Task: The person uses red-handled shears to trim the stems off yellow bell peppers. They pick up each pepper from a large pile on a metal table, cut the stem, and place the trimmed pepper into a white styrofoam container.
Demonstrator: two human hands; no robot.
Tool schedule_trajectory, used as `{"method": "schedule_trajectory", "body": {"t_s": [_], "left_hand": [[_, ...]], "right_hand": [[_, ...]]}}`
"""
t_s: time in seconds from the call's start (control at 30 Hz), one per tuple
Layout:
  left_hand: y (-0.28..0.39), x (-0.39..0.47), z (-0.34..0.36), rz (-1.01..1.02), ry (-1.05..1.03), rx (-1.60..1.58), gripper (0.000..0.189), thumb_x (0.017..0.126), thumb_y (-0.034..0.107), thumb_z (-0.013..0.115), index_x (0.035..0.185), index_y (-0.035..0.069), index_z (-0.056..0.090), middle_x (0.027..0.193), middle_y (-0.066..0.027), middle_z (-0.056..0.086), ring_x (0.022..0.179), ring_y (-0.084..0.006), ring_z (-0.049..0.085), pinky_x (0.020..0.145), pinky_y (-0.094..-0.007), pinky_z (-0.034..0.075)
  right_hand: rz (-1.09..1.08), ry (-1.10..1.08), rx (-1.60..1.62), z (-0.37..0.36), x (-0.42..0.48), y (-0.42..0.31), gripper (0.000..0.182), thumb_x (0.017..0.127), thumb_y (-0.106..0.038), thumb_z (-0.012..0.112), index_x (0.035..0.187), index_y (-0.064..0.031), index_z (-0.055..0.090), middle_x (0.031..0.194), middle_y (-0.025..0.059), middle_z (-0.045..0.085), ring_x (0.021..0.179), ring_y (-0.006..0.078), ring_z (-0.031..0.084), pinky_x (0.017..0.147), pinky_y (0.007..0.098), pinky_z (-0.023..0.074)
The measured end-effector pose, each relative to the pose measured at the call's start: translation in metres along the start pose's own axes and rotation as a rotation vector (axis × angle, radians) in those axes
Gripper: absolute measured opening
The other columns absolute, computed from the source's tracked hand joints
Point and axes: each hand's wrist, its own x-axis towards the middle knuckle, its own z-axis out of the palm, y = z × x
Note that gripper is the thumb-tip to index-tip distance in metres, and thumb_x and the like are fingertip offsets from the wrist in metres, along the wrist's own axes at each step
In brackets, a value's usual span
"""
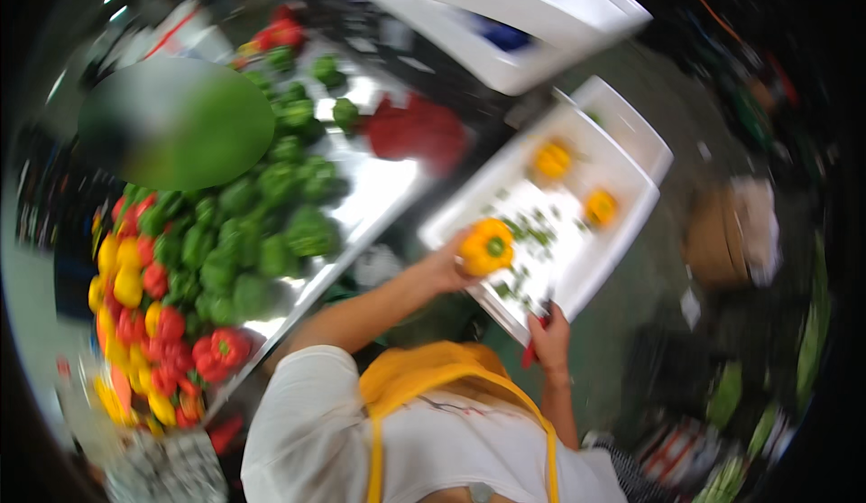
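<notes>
My left hand (454, 263) holds a yellow bell pepper (486, 246), its green stem facing up, over the near left wall of a white plastic bin (612, 259). In my right hand (551, 337) is a red-handled tool (530, 353), its upper end too blurred to identify surely. Inside the bin lie a yellow pepper (552, 160), another yellow pepper (600, 207) and scattered green stem pieces (534, 229). Left of the bin, green bell peppers (277, 185) are heaped on a metal table (379, 185), with red peppers (220, 354) and yellow peppers (128, 286) at its near left end.
A dark red cloth-like item (416, 131) rests on the table near its right edge. White containers (500, 63) stand beyond the bin. A cardboard box (717, 236) is on the floor at right. A blurred oval covers part of the upper left view.
</notes>
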Motion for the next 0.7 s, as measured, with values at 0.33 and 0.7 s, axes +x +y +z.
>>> {"method": "schedule_trajectory", "body": {"t_s": [0.33,0.7], "left_hand": [[0.134,-0.27,-0.172,1.023,0.457,0.09,0.052,0.077,0.04,0.065,0.118,0.015,0.042,0.109,-0.0068,0.056,0.095,-0.0227,0.06,0.077,-0.0443,0.053],[0.274,-0.656,-0.424,1.741,2.24,0.386,0.076,0.065,0.04,0.075,0.119,-0.005,0.047,0.111,-0.0255,0.054,0.104,-0.0351,0.052,0.091,-0.0395,0.04]], "right_hand": [[0.197,-0.332,-0.265,0.044,0.027,0.035,0.026,0.078,-0.019,0.057,0.082,0.0061,0.054,0.063,0.0091,0.056,0.055,0.0174,0.052,0.055,0.0296,0.0446],[0.215,-0.007,-0.635,0.074,0.011,0.024,0.072,0.065,-0.038,0.063,0.11,0.0163,0.048,0.103,0.0255,0.059,0.095,0.0326,0.056,0.087,0.0367,0.0411]]}}
